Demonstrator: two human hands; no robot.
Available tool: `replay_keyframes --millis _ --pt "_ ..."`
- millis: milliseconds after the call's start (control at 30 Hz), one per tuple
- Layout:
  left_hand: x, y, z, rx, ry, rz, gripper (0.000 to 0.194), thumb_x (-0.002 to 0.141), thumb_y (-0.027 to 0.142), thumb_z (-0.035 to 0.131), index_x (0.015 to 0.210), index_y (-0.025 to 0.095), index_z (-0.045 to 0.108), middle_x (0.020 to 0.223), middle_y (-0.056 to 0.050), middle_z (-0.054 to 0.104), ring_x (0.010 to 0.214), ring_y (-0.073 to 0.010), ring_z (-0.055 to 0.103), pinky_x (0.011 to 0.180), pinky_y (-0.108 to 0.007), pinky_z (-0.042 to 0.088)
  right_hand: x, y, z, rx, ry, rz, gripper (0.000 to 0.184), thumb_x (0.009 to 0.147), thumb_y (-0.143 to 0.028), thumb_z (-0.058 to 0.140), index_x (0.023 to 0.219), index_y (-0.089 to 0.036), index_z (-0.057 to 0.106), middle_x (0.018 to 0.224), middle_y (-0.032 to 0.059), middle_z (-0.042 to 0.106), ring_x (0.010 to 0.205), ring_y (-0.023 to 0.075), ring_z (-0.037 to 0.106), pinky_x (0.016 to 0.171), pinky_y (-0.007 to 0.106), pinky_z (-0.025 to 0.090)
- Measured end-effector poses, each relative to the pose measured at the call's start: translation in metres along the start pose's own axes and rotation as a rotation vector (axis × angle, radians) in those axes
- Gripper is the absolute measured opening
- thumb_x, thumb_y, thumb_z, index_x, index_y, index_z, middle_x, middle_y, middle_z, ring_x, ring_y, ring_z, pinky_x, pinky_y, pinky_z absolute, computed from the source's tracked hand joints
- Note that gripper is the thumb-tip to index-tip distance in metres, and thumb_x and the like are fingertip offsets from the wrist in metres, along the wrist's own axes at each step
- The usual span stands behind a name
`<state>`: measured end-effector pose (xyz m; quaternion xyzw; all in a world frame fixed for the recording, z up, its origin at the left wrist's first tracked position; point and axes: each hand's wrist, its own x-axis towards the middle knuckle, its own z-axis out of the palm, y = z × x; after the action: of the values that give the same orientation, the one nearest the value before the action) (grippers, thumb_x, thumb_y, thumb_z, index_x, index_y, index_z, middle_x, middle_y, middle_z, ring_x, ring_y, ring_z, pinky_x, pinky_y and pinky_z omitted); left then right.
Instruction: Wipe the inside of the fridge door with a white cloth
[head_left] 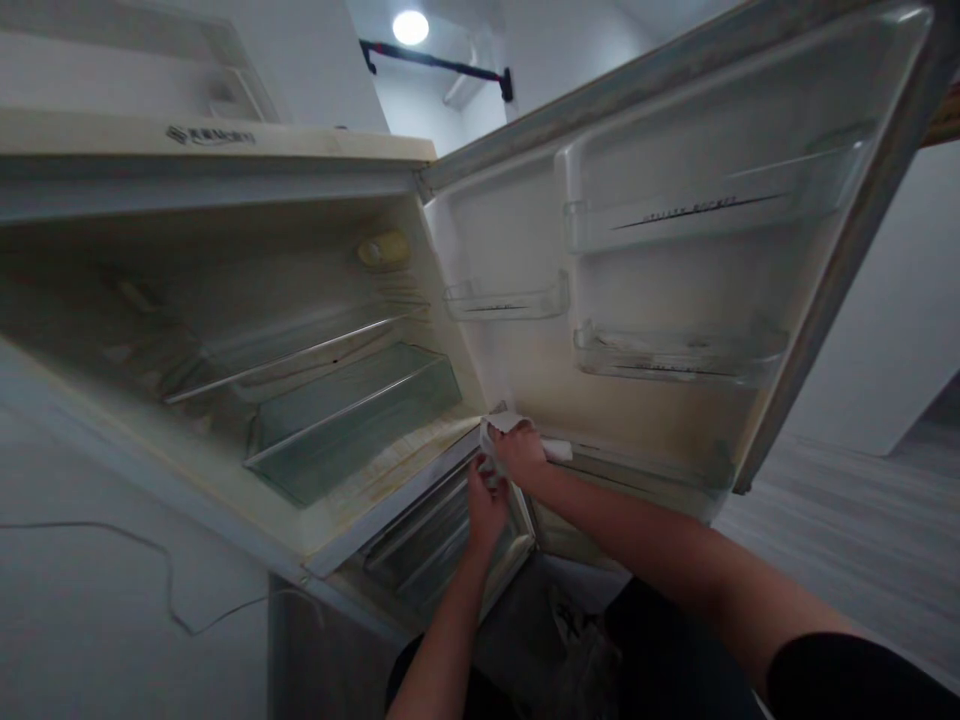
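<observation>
My right hand [520, 455] is closed on a crumpled white cloth [507, 420], pressing it at the hinge-side corner of the fridge, between the body and the open door. A flap of the cloth sticks out to the right of that hand. Just below, my left hand [486, 505] is raised with its fingers curled against the cloth's lower part; its fingertips are partly hidden. The open fridge compartment [390, 480] lies to the left of my hands, with yellowish stains along its floor. The fridge door [517, 370] stands wide open on the right.
Inside the fridge are a glass shelf [300, 360] and a clear drawer [352, 430]. Clear bins [675, 355] line the door. Beneath, the lower compartment [427, 545] is also open. A thin cable [169, 570] hangs at left. Grey wood-look floor [840, 520] shows at right.
</observation>
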<state>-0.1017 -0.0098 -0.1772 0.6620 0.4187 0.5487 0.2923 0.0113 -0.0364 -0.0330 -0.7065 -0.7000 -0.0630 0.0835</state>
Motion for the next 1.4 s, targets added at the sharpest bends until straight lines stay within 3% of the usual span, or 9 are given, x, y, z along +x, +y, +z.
replay_keyframes --millis 200,333,433,667,867,1133,1267,1333,1400 --pt "0.016 0.023 -0.005 0.151 -0.005 0.246 0.077 0.088 0.034 0.064 0.152 0.025 0.024 0.151 -0.018 0.04 0.133 -0.0288 0.05 0.103 -0.047 0.049 -0.04 0.037 0.0 -0.132 0.074 0.01 0.033 0.1 -0.014 0.035 0.119 -0.018 0.061 0.106 0.0203 0.064 0.092 0.0289 0.07 0.07 0.036 0.052" --pt "0.018 0.05 0.011 0.319 -0.037 0.495 0.08 0.089 0.031 0.062 0.155 0.018 0.02 0.159 -0.022 0.03 0.15 -0.0323 0.029 0.119 -0.055 0.031 -0.06 0.062 0.0 -0.194 0.115 0.015 0.024 0.099 -0.016 0.042 0.116 -0.015 0.06 0.106 0.0184 0.063 0.089 0.028 0.068 0.073 0.038 0.051" --pt "0.021 0.073 0.027 0.459 -0.154 0.602 0.082 0.086 0.032 0.065 0.155 0.016 0.023 0.157 -0.02 0.037 0.15 -0.0321 0.029 0.121 -0.055 0.027 -0.074 0.085 0.0 -0.231 0.135 0.009 0.026 0.096 -0.024 0.055 0.12 -0.014 0.057 0.108 0.0175 0.063 0.092 0.0294 0.066 0.078 0.04 0.049" --pt "0.028 0.083 0.046 0.739 -0.267 0.636 0.083 0.085 0.04 0.066 0.155 0.017 0.029 0.152 -0.016 0.048 0.145 -0.0325 0.037 0.125 -0.058 0.013 -0.101 0.165 -0.001 -0.274 0.202 -0.096 0.035 0.098 -0.048 0.055 0.104 -0.014 0.062 0.097 0.0128 0.067 0.089 0.0256 0.064 0.075 0.033 0.038" --pt "0.029 0.088 0.052 0.788 -0.299 0.661 0.083 0.086 0.046 0.063 0.156 0.018 0.03 0.152 -0.014 0.048 0.142 -0.0319 0.04 0.124 -0.055 0.017 -0.108 0.236 0.011 -0.33 0.398 -0.135 0.04 0.103 -0.046 0.044 0.089 -0.016 0.066 0.084 0.0082 0.068 0.077 0.0208 0.061 0.071 0.031 0.03" --pt "0.029 0.092 0.065 0.819 -0.282 0.618 0.073 0.085 0.04 0.065 0.15 0.018 0.039 0.152 -0.014 0.049 0.142 -0.0321 0.04 0.125 -0.055 0.013 -0.126 0.343 0.02 -0.227 0.5 -0.252 0.048 0.103 -0.044 0.034 0.087 -0.016 0.07 0.079 0.0115 0.066 0.077 0.0212 0.057 0.077 0.034 0.038" --pt "0.026 0.092 0.069 0.803 -0.262 0.613 0.076 0.084 0.041 0.067 0.151 0.019 0.039 0.153 -0.015 0.047 0.144 -0.033 0.038 0.125 -0.057 0.013 -0.135 0.329 0.037 -0.15 0.703 -0.122 0.041 0.1 -0.038 0.038 0.101 -0.015 0.072 0.091 0.013 0.069 0.09 0.0233 0.059 0.098 0.039 0.041" --pt "0.024 0.091 0.071 0.795 -0.238 0.606 0.078 0.082 0.042 0.068 0.15 0.018 0.039 0.153 -0.016 0.046 0.144 -0.0341 0.037 0.124 -0.058 0.013 -0.137 0.302 0.053 -0.118 0.874 -0.014 0.04 0.099 -0.036 0.04 0.116 -0.016 0.07 0.108 0.012 0.07 0.106 0.0244 0.058 0.114 0.047 0.031" --pt "0.023 0.09 0.073 0.791 -0.215 0.596 0.08 0.08 0.043 0.07 0.149 0.016 0.04 0.153 -0.018 0.046 0.145 -0.0355 0.036 0.124 -0.059 0.012 -0.136 0.27 0.07 -0.096 0.917 0.078 0.043 0.099 -0.031 0.037 0.131 -0.018 0.063 0.13 0.0115 0.064 0.129 0.0262 0.05 0.121 0.055 0.017"
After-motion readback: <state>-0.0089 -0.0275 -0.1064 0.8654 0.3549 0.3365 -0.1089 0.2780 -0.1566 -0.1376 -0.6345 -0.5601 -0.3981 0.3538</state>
